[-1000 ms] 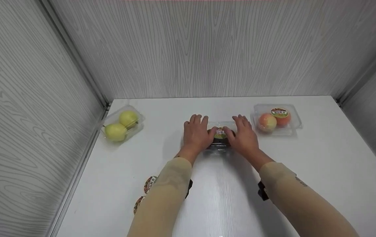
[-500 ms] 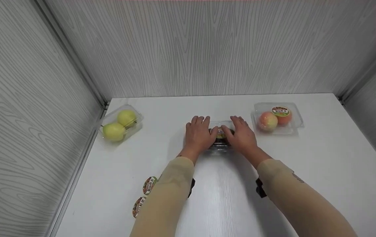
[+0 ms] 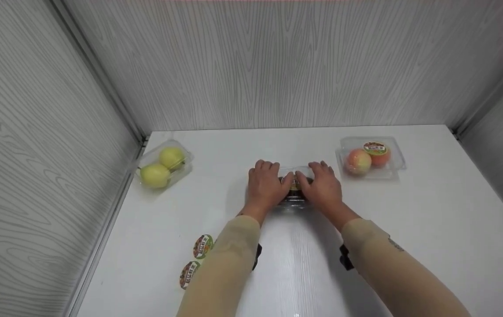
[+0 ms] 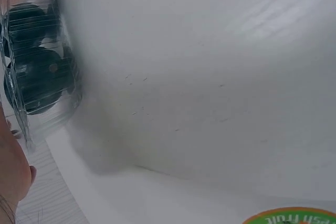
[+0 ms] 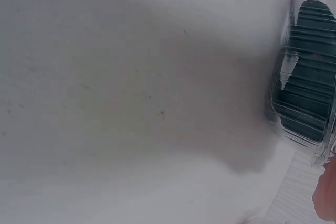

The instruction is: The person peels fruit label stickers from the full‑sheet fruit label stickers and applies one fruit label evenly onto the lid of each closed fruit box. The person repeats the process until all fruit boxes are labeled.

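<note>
The grip is two-handed and close: left hand [image 3: 268, 187] and right hand [image 3: 323, 187] hold the clear container [image 3: 294, 200] of dark fruit [image 4: 39, 80] mid-bench [image 3: 431, 220], thumbs on its lid; how far the fingers wrap round it is hidden. Since half a second ago the thumbs have drawn nearer each other over the oval label [image 3: 295, 186], and hands and container have shifted slightly towards the person. That suggests the label is on and being pressed flat. The reddish-fruit box [image 3: 397, 160] bears a matching sticker [image 3: 375, 148]; the pear box [image 3: 178, 177] shows none, and loose labels [image 3: 203, 246] lie beside the left sleeve [image 3: 225, 264], so the labelling looks unfinished.
</note>
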Motion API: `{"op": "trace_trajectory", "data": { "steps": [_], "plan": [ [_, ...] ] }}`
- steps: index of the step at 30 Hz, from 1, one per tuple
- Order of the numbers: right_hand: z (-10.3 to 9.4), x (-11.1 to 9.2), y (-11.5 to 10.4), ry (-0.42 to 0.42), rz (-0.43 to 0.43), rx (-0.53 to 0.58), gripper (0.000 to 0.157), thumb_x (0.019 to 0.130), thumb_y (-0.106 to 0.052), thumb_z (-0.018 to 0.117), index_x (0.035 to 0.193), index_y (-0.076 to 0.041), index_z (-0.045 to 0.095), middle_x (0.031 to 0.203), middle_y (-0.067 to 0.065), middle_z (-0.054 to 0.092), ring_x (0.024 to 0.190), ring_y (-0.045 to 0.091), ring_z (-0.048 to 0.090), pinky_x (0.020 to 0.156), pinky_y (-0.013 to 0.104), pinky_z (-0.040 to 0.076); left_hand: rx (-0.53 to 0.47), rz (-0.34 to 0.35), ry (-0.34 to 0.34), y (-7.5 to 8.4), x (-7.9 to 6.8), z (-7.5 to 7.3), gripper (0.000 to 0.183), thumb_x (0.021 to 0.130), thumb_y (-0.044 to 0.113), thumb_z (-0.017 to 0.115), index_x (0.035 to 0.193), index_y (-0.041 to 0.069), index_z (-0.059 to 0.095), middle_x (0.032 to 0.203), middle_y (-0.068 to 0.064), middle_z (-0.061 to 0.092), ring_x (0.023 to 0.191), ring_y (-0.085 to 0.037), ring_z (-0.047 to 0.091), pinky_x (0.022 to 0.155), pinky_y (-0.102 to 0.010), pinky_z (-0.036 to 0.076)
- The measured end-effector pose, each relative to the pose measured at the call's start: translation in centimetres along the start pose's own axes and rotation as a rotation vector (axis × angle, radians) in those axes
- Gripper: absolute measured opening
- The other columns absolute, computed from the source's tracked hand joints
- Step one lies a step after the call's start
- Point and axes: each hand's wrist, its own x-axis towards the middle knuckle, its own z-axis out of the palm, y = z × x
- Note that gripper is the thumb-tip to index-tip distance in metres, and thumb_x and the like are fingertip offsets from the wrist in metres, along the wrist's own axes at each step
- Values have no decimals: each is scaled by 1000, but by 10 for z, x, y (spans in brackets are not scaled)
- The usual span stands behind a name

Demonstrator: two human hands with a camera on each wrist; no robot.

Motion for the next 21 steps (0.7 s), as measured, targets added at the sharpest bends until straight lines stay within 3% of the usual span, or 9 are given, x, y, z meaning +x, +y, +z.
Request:
{"op": "trace_trajectory", "data": {
  "steps": [12, 21],
  "plan": [
    [9, -8, 1, 65, -21, 49, 65, 103, -50, 60, 144, 1, 58, 152, 25, 55, 150, 43, 41, 123, 55, 30, -30, -16, 77, -1, -9, 8, 55, 104, 54, 54, 128, 8, 74, 128, -10, 72, 128, -31, 57, 103, -50, 47],
    [7, -8, 0, 69, -15, 42, 66, 102, -51, 60, 143, 1, 58, 154, 29, 51, 149, 46, 41, 121, 58, 34, -27, -29, 70, 0, -8, 8, 56, 103, 56, 56, 129, 10, 74, 130, -8, 71, 131, -31, 57, 104, -50, 48]
  ]
}}
